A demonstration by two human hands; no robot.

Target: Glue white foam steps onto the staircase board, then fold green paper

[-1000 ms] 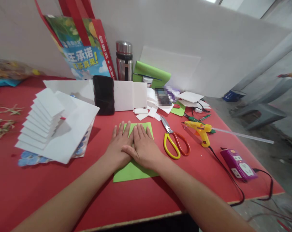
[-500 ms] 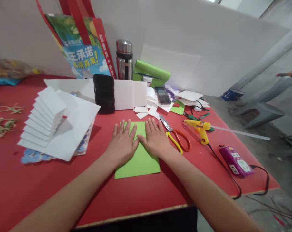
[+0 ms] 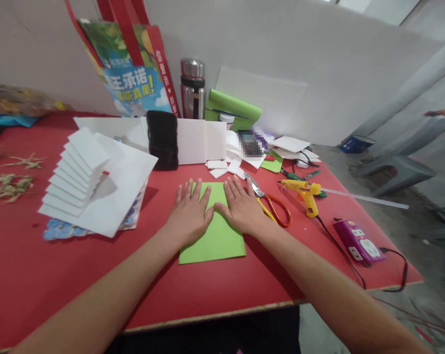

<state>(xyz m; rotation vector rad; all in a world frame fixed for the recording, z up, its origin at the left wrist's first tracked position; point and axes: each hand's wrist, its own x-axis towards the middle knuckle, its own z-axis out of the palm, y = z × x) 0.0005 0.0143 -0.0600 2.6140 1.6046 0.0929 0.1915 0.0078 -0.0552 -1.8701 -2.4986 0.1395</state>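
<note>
A light-green sheet of paper (image 3: 213, 244) lies on the red table in front of me. My left hand (image 3: 190, 211) rests flat across its left side with the fingers spread, a ring on one of them. On the sheet's right side my right hand (image 3: 240, 204) is pressed flat too, fingers apart. The two thumbs point inward and come close together over the sheet. Just right of my right hand lie scissors (image 3: 279, 210) with one red and one yellow handle; the hand partly covers the yellow one. Neither hand grips anything.
A stepped white paper model (image 3: 75, 177) stands at left on a white sheet. A yellow glue gun (image 3: 305, 191) and a purple power strip (image 3: 359, 242), both with cords, lie at right. Behind are a black case (image 3: 162, 140), a steel flask (image 3: 193, 91) and a shopping bag (image 3: 134, 73).
The view has shifted slightly. My right hand has moved a little right over the scissors' yellow handle; both hands stay flat on the green sheet.
</note>
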